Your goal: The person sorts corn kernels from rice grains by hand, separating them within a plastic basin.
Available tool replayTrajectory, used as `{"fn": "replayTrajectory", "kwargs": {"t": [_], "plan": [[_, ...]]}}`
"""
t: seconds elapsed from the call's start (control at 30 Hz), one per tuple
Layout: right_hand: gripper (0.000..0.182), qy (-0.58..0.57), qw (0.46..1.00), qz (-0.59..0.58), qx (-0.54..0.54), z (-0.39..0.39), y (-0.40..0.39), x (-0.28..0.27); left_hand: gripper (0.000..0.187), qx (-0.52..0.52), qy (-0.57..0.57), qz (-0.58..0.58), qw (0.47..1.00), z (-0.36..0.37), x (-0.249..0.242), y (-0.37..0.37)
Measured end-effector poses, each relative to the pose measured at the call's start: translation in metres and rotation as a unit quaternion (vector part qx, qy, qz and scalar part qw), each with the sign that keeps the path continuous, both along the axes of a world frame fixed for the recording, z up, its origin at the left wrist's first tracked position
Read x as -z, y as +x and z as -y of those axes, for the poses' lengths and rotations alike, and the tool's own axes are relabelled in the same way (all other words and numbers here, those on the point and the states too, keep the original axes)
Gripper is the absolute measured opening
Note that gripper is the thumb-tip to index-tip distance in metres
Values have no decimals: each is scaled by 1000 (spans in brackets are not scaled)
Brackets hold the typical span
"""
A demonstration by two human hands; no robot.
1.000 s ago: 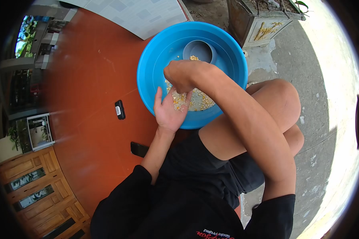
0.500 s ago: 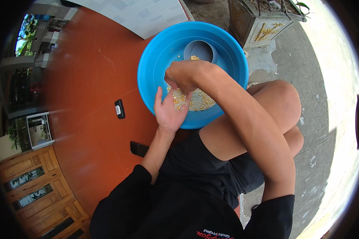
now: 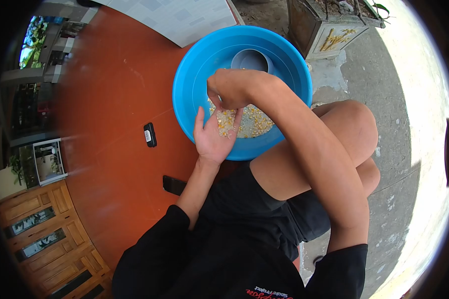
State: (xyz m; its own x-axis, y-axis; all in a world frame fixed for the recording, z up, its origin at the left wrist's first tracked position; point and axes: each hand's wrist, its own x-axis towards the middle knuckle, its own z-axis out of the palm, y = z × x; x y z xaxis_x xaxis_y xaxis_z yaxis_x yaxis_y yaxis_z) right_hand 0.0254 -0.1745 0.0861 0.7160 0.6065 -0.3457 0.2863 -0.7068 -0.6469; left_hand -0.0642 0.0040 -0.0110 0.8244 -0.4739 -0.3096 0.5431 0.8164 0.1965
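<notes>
My left hand (image 3: 212, 144) is palm up over the near side of a blue basin (image 3: 183, 89), thumb spread out. In it lies a small heap of pale grains mixed with yellow corn kernels (image 3: 226, 122). My right hand (image 3: 233, 85) hovers just above that heap, its fingertips bent down and pinched together. Whether a kernel is between them is too small to tell. More pale and yellow grains (image 3: 256, 123) cover the basin's floor. A grey bowl (image 3: 249, 60) sits inside the basin at the far side, partly hidden by my right hand.
On the red floor (image 3: 114, 99) to the left lie a small black case with a white label (image 3: 150, 135) and a dark phone-like object (image 3: 174, 185). A square planter (image 3: 319, 37) stands beyond the basin at right. My bent knees (image 3: 351, 129) flank the basin's right side.
My right hand has risen slightly away from my left palm, fingertips still together. My left hand and its grains have stayed nearly in place.
</notes>
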Motion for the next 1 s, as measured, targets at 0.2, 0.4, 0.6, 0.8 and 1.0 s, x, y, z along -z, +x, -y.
{"fn": "replayTrajectory", "kwargs": {"t": [0.2, 0.4, 0.6, 0.8, 1.0], "plan": [[10, 1, 1000, 20, -23, -2, -7, 0, 76, 3, 27, -3, 1000, -4, 6, 0], [11, -31, 998, 40, -38, -11, -5, 8, 77, 1, 44, -8, 999, -5, 6, 0], [19, -52, 998, 32, -13, -3, -2, 4, 78, 5, 39, -3, 999, -1, 2, 1], [23, -69, 996, 37, -31, -2, -5, 1, 79, 7, 30, -6, 1000, -4, 6, 1], [17, -72, 994, 75, -42, -9, -7, 6, 81, 12, 28, 8, 1000, -5, 8, 1]]}}
